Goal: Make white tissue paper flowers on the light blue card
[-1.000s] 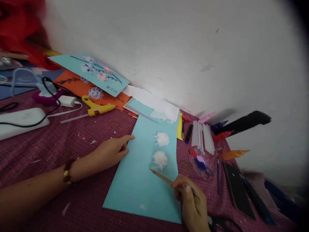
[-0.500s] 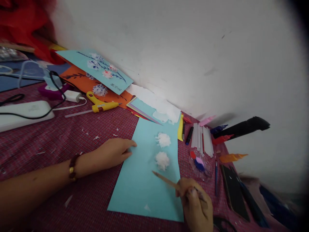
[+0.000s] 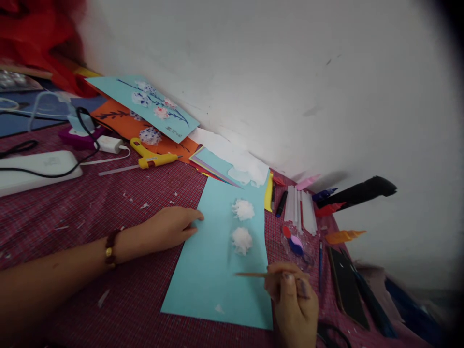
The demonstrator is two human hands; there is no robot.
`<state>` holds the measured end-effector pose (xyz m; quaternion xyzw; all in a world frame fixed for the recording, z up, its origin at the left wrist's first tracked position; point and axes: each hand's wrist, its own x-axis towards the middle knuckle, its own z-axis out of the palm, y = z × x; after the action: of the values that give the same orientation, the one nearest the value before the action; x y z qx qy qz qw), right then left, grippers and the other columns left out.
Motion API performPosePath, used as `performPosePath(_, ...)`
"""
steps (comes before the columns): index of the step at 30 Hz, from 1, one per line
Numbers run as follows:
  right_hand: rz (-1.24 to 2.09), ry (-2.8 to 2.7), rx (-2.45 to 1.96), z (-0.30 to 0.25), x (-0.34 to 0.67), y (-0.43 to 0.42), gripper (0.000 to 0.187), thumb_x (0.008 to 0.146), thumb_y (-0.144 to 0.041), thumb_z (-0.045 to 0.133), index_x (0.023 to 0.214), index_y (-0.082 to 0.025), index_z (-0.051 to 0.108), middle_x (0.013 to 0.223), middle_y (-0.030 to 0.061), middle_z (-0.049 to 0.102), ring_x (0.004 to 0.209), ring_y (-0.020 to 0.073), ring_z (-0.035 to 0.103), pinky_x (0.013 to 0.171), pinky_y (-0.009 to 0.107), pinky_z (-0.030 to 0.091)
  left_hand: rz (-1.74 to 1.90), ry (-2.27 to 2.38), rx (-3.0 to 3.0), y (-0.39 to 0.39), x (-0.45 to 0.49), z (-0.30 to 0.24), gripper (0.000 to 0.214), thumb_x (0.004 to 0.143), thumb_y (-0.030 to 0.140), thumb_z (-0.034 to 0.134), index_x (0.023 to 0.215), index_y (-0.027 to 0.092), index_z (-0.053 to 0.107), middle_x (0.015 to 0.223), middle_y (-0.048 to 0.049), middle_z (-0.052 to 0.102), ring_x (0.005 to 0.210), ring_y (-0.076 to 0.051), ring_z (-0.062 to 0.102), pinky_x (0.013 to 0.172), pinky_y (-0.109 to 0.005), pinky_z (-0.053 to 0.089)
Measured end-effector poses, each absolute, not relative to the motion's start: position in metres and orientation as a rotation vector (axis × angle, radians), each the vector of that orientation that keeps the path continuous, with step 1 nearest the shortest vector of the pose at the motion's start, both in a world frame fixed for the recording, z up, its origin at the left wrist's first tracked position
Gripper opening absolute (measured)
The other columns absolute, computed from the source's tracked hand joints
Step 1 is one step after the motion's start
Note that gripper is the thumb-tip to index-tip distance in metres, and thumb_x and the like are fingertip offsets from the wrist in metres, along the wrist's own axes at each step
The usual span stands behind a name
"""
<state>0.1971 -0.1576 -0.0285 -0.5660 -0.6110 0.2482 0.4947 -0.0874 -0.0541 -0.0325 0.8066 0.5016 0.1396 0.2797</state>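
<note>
A light blue sheet of paper (image 3: 210, 270) lies on the table with two fluffy white paper flowers on it, an upper one (image 3: 243, 210) and a lower one (image 3: 242, 240). My left hand (image 3: 174, 226) rests at the sheet's left edge, fingers stretched out and holding nothing. Over the sheet's lower right part, my right hand (image 3: 293, 302) is closed round a thin wooden stick (image 3: 251, 274). The stick points left, below the lower flower and apart from it. Whether it is a brush, I cannot tell; dark stains mark the fingers.
Beyond the sheet are torn white paper (image 3: 232, 150) and a finished flower picture (image 3: 159, 104). A yellow glue gun (image 3: 154, 158) and white power strip (image 3: 39, 170) lie left. Glue sticks (image 3: 300, 209), a paint palette (image 3: 296, 245) and a dark phone (image 3: 348, 287) lie right.
My right hand has turned the stick from a slant to nearly level, and its tip has dropped away from the lower flower. My left hand stays in place.
</note>
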Motion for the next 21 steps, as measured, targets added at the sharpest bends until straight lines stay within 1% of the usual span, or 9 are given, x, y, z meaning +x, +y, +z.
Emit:
performPosePath(2, 0.601, -1.546, -1.399, -0.026, 0.196, -0.157, 0.030, 0.093, -0.037, 0.045, 0.083, -0.018, 0.066, 0.054, -0.0009, 0.057, 0.042, 0.0107, 0.049, 0.038, 0.020, 0.038, 0.365, 1.331, 2.195, -0.055, -0.088, -0.032, 0.035, 0.081, 0.025, 0.051, 0.112, 0.020, 0.065, 0.080, -0.0052, 0.069, 0.071, -0.020, 0.062, 0.071, -0.030, 0.044)
performPosePath(6, 0.579, -1.631, -1.422, -0.020, 0.193, -0.156, 0.030, 0.094, -0.034, 0.044, 0.082, -0.018, 0.067, 0.055, -0.0004, 0.057, 0.043, 0.0107, 0.050, 0.040, 0.020, 0.039, 0.328, 1.303, 2.269, -0.055, -0.089, -0.028, 0.035, 0.083, 0.025, 0.048, 0.114, 0.019, 0.063, 0.083, -0.0053, 0.070, 0.071, -0.019, 0.063, 0.068, -0.028, 0.045)
performPosePath(12, 0.572, -1.527, -1.366, -0.024, 0.192, -0.156, 0.016, 0.090, -0.032, 0.054, 0.094, -0.021, 0.064, 0.056, -0.0025, 0.055, 0.046, 0.0110, 0.050, 0.042, 0.020, 0.041, 0.285, 1.324, 2.291, -0.056, -0.088, -0.025, 0.033, 0.085, 0.025, 0.048, 0.114, 0.019, 0.063, 0.086, -0.0056, 0.071, 0.075, -0.020, 0.065, 0.069, -0.029, 0.046)
performPosePath(14, 0.647, -1.412, -1.337, -0.025, 0.194, -0.156, 0.014, 0.090, -0.031, 0.053, 0.093, -0.022, 0.062, 0.055, -0.0029, 0.055, 0.045, 0.0104, 0.049, 0.041, 0.019, 0.040, 0.295, 1.312, 2.305, -0.056, -0.088, -0.027, 0.032, 0.085, 0.025, 0.049, 0.114, 0.019, 0.063, 0.089, -0.0060, 0.071, 0.076, -0.020, 0.065, 0.070, -0.030, 0.046)
performPosePath(17, 0.814, -1.240, -1.305, -0.024, 0.195, -0.152, 0.012, 0.090, -0.031, 0.053, 0.095, -0.023, 0.060, 0.064, -0.0004, 0.062, 0.047, 0.0109, 0.052, 0.043, 0.021, 0.042, 0.351, 1.237, 2.354, -0.056, -0.090, -0.029, 0.029, 0.086, 0.022, 0.048, 0.110, 0.020, 0.064, 0.097, -0.0058, 0.070, 0.083, -0.020, 0.065, 0.074, -0.029, 0.045)
performPosePath(19, 0.898, -1.260, -1.333, -0.023, 0.195, -0.149, 0.016, 0.089, -0.033, 0.055, 0.099, -0.022, 0.061, 0.074, 0.0027, 0.067, 0.050, 0.0115, 0.055, 0.047, 0.023, 0.045, 0.386, 1.154, 2.370, -0.056, -0.091, -0.028, 0.026, 0.087, 0.019, 0.047, 0.104, 0.021, 0.067, 0.099, -0.0045, 0.070, 0.087, -0.019, 0.064, 0.075, -0.027, 0.044)
performPosePath(21, 0.939, -1.356, -1.391, -0.023, 0.193, -0.147, 0.020, 0.088, -0.036, 0.057, 0.098, -0.020, 0.064, 0.076, 0.0043, 0.069, 0.052, 0.0121, 0.056, 0.050, 0.024, 0.047, 0.395, 1.085, 2.367, -0.056, -0.091, -0.026, 0.026, 0.087, 0.018, 0.047, 0.099, 0.022, 0.069, 0.097, -0.0030, 0.069, 0.086, -0.017, 0.064, 0.074, -0.025, 0.043)
